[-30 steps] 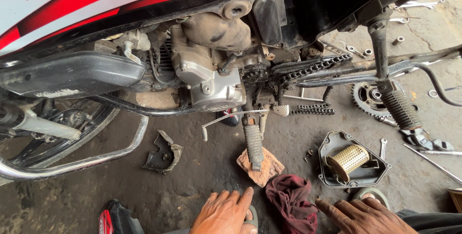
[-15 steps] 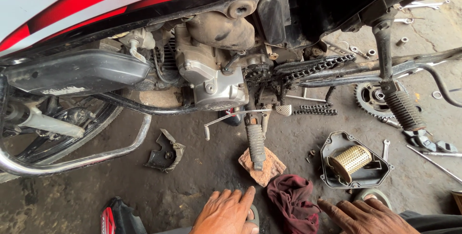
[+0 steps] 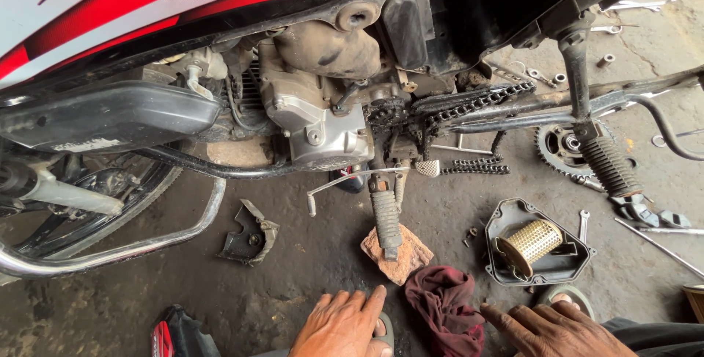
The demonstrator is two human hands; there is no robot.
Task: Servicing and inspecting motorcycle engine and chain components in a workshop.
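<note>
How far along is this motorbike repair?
Done: a cover is off and the drive chain hangs exposed; a sprocket lies loose. In hand: nothing; the left hand and right hand rest empty beside a maroon rag. Left: refitting the parts.

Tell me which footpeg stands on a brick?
The ribbed black rubber footpeg below the engine: its tip rests on the reddish broken brick. The other black ribbed footpeg, on the right, hangs above the floor.

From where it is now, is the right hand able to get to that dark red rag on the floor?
Probably yes. The right hand rests low on the floor just beside the dark red rag, fingers pointing toward it, with only bare concrete between them. Nothing lies on the rag, and the left hand sits on its other side.
</note>
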